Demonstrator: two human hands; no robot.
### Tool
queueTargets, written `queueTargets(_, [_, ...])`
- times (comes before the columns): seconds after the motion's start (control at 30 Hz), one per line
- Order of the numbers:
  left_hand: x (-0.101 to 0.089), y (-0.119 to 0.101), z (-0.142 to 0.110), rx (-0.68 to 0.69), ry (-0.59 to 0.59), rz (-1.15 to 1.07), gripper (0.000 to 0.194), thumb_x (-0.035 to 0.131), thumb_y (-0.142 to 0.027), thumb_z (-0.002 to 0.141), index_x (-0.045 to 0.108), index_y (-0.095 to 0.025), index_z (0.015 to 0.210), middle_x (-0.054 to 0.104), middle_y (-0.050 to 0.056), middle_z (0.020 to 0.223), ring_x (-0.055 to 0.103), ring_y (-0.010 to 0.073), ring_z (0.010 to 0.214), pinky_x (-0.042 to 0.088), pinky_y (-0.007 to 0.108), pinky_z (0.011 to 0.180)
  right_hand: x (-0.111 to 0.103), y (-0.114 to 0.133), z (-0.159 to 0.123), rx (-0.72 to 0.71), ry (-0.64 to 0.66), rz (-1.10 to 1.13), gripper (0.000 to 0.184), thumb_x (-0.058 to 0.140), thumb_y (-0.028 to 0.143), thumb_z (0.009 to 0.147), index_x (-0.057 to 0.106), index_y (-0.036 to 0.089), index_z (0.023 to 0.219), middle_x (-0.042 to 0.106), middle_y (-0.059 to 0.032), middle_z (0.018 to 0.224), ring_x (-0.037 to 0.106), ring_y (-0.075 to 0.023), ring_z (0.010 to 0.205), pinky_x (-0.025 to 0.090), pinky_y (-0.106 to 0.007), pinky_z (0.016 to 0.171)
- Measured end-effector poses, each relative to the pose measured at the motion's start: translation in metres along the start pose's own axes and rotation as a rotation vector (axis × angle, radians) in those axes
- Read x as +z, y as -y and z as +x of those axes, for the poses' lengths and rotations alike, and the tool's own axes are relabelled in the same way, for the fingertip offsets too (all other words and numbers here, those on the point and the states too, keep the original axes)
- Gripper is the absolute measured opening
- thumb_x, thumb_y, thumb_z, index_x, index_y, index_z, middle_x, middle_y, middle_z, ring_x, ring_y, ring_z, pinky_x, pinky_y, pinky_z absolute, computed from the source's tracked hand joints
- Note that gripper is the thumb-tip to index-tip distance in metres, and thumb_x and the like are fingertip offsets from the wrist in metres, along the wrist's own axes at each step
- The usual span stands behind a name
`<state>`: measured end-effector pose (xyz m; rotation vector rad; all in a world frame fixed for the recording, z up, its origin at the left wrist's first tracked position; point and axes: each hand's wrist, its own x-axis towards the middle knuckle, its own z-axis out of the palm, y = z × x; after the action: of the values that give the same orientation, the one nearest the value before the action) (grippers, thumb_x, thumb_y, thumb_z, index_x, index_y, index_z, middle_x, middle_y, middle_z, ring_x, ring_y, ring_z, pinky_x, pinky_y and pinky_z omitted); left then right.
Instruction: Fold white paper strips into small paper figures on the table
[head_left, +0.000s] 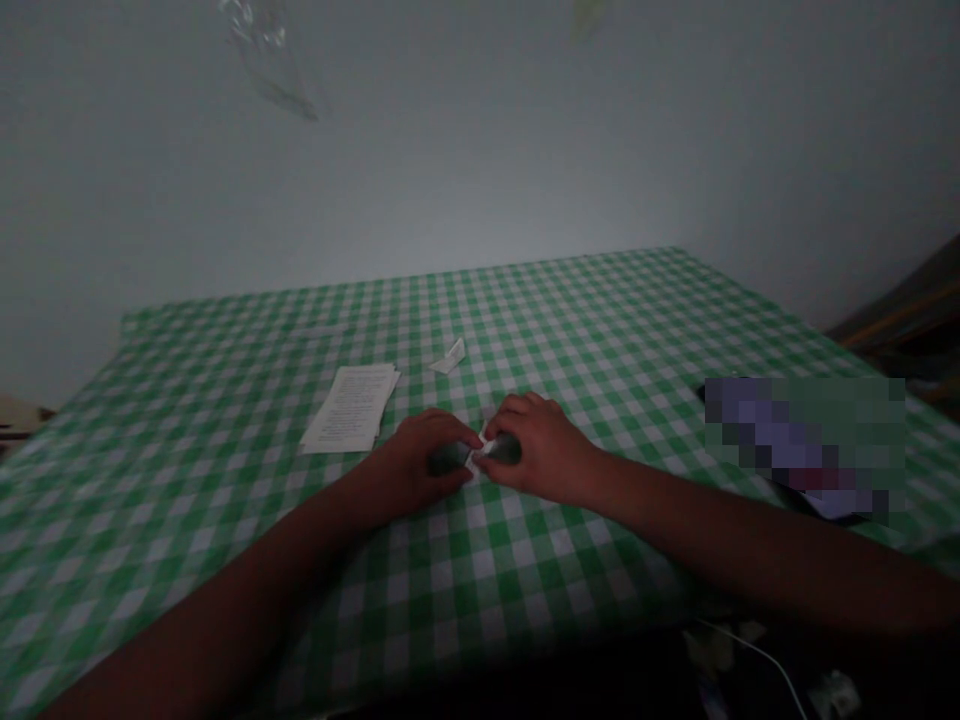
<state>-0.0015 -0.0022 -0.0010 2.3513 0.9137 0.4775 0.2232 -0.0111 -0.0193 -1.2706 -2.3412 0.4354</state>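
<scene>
Near the table's front edge, centre: a small white paper fold around a dark green piece, exact shape partly hidden.
Long axis: roughly left to right, across the gap between the hands.
Left hand: fingers curled shut, pinching the fold's left end.
Right hand: curled shut, pinching its right end.
Nearer hand: neither; both touch it.
Ahead, left: printed sheets, with a paper scrap farther out.
</scene>
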Motion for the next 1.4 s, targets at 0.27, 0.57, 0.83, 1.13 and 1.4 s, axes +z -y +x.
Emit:
queueTargets(0.27, [0.000, -0.003, 0.000, -0.021, 0.010, -0.023, 0.025, 0.065, -0.024, 0.085, 0.066, -0.026, 0.110, 0.068, 0.003, 0.113, 0.060, 0.0220, 0.110, 0.043, 0.044, 0.103, 0.001, 0.001, 0.000, 0.004, 0.011, -0.024, 0.029, 0.073, 0.045, 0.080, 0.068, 0.021, 0.095, 0.065, -0.0058, 0.099, 0.055, -0.0250, 0.098, 0.041, -0.042, 0.087])
queueTargets(0.57, [0.001, 0.001, -0.001, 0.030, 0.010, 0.013, 0.027, 0.066, -0.025, 0.085, 0.065, -0.026, 0.112, 0.068, 0.002, 0.113, 0.059, 0.0214, 0.111, 0.043, 0.042, 0.103, -0.006, 0.004, -0.004, -0.020, 0.069, -0.068, 0.036, 0.076, 0.044, 0.075, 0.065, 0.020, 0.100, 0.062, -0.0079, 0.105, 0.053, -0.0277, 0.101, 0.041, -0.045, 0.088])
queueTargets(0.83, [-0.006, -0.003, -0.003, 0.069, 0.073, 0.005, 0.030, 0.063, -0.025, 0.089, 0.064, -0.029, 0.118, 0.067, 0.002, 0.113, 0.058, 0.0215, 0.111, 0.042, 0.042, 0.104, -0.010, 0.002, -0.004, -0.053, 0.068, -0.019, 0.025, 0.063, 0.038, 0.089, 0.069, 0.021, 0.107, 0.064, -0.0078, 0.107, 0.052, -0.0255, 0.100, 0.041, -0.043, 0.089])
queueTargets(1.13, [0.010, 0.001, 0.001, 0.054, 0.021, 0.092, 0.021, 0.068, -0.026, 0.088, 0.067, -0.027, 0.110, 0.070, 0.002, 0.107, 0.060, 0.0224, 0.107, 0.040, 0.043, 0.097, -0.014, 0.002, -0.004, -0.062, 0.085, -0.051, 0.025, 0.059, 0.037, 0.093, 0.072, 0.026, 0.111, 0.054, -0.0100, 0.139, 0.041, -0.0341, 0.127, 0.040, -0.053, 0.097])
queueTargets(1.4, [0.016, -0.008, 0.002, 0.079, -0.022, 0.277, 0.013, 0.064, -0.022, 0.091, 0.072, -0.028, 0.099, 0.070, 0.000, 0.110, 0.056, 0.0230, 0.108, 0.034, 0.042, 0.092, -0.015, -0.009, 0.001, -0.138, 0.155, -0.051, 0.024, 0.057, 0.032, 0.096, 0.073, 0.029, 0.114, 0.051, -0.0060, 0.147, 0.035, -0.0349, 0.135, 0.037, -0.057, 0.102])
